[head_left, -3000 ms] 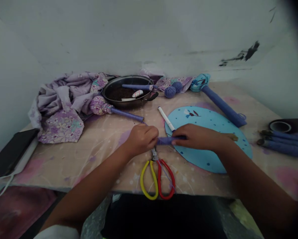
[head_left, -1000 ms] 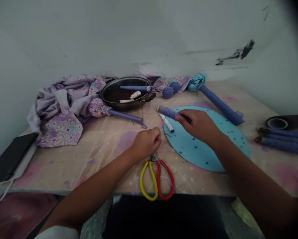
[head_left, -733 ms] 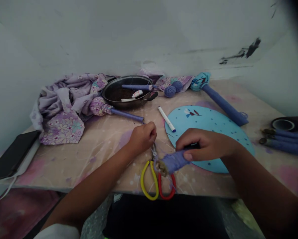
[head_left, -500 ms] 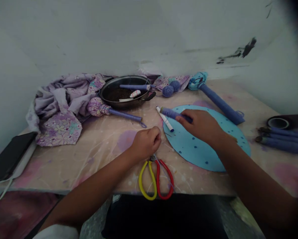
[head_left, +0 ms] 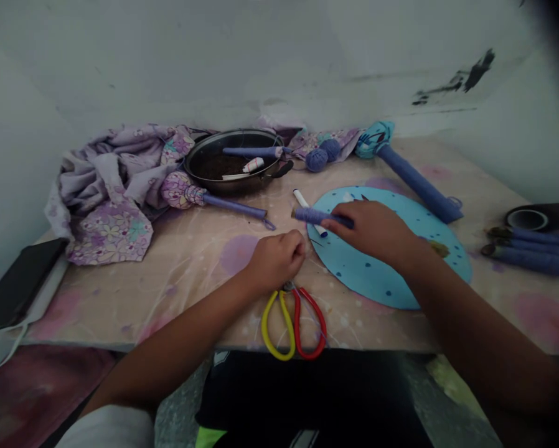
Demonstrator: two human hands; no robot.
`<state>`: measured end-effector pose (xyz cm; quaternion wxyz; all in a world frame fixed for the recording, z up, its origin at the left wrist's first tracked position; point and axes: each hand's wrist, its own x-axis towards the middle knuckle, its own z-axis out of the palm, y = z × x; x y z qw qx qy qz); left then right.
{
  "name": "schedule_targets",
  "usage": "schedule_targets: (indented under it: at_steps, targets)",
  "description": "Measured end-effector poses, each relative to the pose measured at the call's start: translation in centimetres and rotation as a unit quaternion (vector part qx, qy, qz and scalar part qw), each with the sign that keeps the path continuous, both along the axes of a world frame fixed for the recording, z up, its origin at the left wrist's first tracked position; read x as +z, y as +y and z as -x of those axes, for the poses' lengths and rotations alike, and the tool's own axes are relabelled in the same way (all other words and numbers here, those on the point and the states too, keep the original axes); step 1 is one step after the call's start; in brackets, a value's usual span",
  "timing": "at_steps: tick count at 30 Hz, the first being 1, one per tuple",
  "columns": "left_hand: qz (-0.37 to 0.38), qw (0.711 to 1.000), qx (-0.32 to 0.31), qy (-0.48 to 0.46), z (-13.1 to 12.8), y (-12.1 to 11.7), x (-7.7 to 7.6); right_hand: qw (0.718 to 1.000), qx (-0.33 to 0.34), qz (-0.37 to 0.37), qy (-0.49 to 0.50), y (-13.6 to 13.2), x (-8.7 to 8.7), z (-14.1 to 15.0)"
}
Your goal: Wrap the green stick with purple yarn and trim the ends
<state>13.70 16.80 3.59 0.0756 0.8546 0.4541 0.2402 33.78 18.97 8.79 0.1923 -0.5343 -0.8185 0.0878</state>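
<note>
My right hand [head_left: 370,233] grips a stick wrapped in purple yarn [head_left: 313,216], its bare brown end pointing left. It is held over a blue round sheet with dark dots [head_left: 361,274] and across a white marker [head_left: 302,200]. Close by, my left hand [head_left: 279,258] is closed in a fist on the table; what its fingers hold, if anything, is hidden. Scissors [head_left: 294,323] with one yellow and one red handle lie just below that fist, a thin purple strand across them.
A black pan [head_left: 200,180] holds another wrapped stick. Two purple yarn balls [head_left: 316,160], a bundled floral cloth [head_left: 116,168], a purple-handled piece with a floral head [head_left: 235,206], and one with a blue head [head_left: 417,180] lie around. Tape [head_left: 526,219] and wrapped sticks [head_left: 536,258] are right.
The camera view has tilted down a little. The wrapped stick's bare end has come down and left, so the stick lies more level. My left hand stays closed, slightly further right.
</note>
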Motion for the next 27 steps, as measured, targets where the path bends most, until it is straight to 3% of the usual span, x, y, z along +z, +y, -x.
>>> schedule_targets:
  at_steps: [3,5,7,9,12,14,16,17,19,21,23,25,27]
  targets:
    - [-0.003,1.0,0.024,-0.015,0.8,0.9,0.3,0.977,0.154,0.105,-0.108,0.1,-0.1,-0.2]
    - [0.007,0.998,0.044,-0.051,1.3,1.4,0.5,0.947,0.254,0.183,-0.068,-0.4,0.5,-0.4]
    - [0.029,0.996,0.033,-0.082,1.3,1.4,0.5,0.933,0.288,0.214,0.017,-1.0,1.4,-0.5]
    - [0.058,0.995,-0.009,-0.079,0.7,0.9,0.3,0.936,0.266,0.206,0.102,-1.5,2.0,-0.7]
    - [0.049,0.997,-0.009,-0.06,-0.4,-0.2,0.2,0.973,0.135,0.108,0.152,-1.1,1.8,-0.6]
    - [0.054,0.997,-0.01,-0.061,-0.8,-0.6,0.3,0.996,0.019,0.01,0.088,-0.3,1.0,-0.5]
    - [0.056,0.997,0.004,-0.05,-0.5,-0.3,0.5,0.999,-0.036,-0.027,-0.024,0.5,0.2,-0.4]
    - [0.049,0.998,0.018,-0.039,-0.2,0.1,0.6,0.997,-0.027,-0.014,-0.074,0.8,-0.1,-0.4]
    - [0.03,0.999,0.045,-0.008,0.7,1.1,0.6,0.988,0.064,0.065,-0.124,0.7,-0.1,-0.4]
    - [0.021,0.998,0.066,0.003,1.5,1.8,0.4,0.963,0.194,0.166,-0.088,0.0,0.5,-0.4]
    - [0.022,0.997,0.075,-0.004,1.6,1.9,0.1,0.936,0.27,0.226,0.016,-0.9,1.3,-0.5]
    - [0.038,0.999,0.032,-0.011,1.0,1.3,-0.1,0.936,0.253,0.207,0.131,-1.4,1.8,-0.5]
    - [0.052,0.997,0.03,-0.038,0.0,0.4,-0.1,0.967,0.144,0.11,0.179,-1.1,1.7,-0.7]
